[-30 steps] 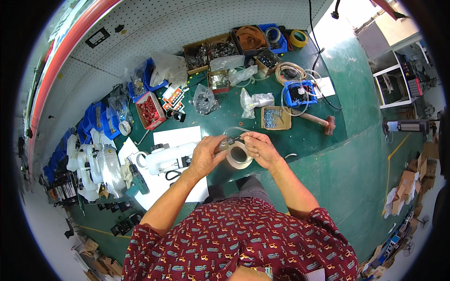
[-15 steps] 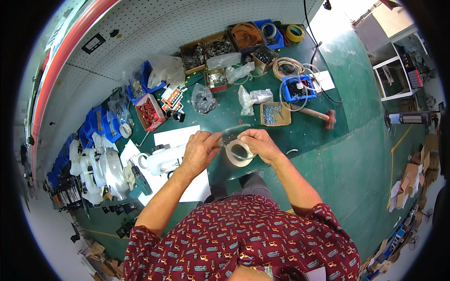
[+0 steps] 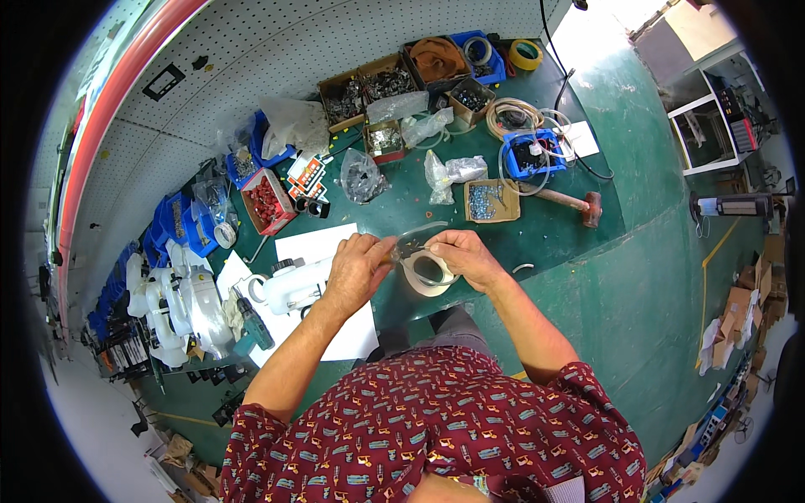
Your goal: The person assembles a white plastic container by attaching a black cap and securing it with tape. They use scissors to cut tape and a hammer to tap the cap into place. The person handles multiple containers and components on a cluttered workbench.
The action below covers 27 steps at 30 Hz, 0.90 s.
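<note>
A length of clear flexible tube runs between my hands, one end curving up and away over the bench. My left hand is closed on it, thumb and fingers pressed together. The fingertips of my right hand pinch the tube too, though the exact grip spot is partly hidden. Just below the hands, at the near bench edge, is a cream-coloured tape roll; part of the tube loops across it. Left of my left hand, a white plastic bottle with a black cap lies on white paper.
A hammer lies at the right, beside a cardboard tray of small blue parts and coiled hose. Bins and plastic bags line the back. A red-parts box, a cordless drill and several white bottles are at left.
</note>
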Available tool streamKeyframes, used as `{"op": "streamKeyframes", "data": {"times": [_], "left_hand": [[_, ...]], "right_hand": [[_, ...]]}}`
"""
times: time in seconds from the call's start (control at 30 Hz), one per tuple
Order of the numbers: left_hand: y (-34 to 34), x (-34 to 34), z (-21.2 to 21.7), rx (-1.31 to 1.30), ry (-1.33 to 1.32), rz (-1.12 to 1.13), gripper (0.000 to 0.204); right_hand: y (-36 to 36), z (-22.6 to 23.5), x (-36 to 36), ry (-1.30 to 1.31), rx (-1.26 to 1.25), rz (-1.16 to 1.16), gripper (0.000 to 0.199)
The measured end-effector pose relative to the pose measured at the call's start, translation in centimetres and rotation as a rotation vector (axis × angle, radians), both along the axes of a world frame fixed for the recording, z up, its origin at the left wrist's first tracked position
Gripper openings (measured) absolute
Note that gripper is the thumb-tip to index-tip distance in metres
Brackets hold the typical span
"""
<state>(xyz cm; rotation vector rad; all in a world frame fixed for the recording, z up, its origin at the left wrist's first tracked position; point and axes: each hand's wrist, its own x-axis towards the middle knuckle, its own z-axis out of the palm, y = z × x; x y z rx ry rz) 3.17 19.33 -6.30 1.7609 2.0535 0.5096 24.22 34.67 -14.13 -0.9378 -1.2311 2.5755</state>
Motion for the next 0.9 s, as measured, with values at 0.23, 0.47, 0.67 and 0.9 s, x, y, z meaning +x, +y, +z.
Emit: {"op": "streamKeyframes", "data": {"times": [0.23,0.47,0.67,0.9], "left_hand": [[0.2,0.1,0.0,-0.019,0.008,0.005,0.054],[0.5,-0.3,0.4,-0.005,0.079,-0.038,0.053],[0.8,-0.1,0.2,-0.01,0.053,-0.03,0.052],[1.7,-0.1,-2.6,0.002,0.016,-0.033,0.044]], "right_hand": [[0.1,0.4,-0.2,0.012,-0.009,-0.033,0.018],[0.6,0.0,-0.1,0.004,-0.017,0.023,0.021],[1.0,0.0,0.1,-0.015,-0.015,0.036,0.023],[0.8,-0.5,0.3,-0.065,-0.019,-0.046,0.019]]}}
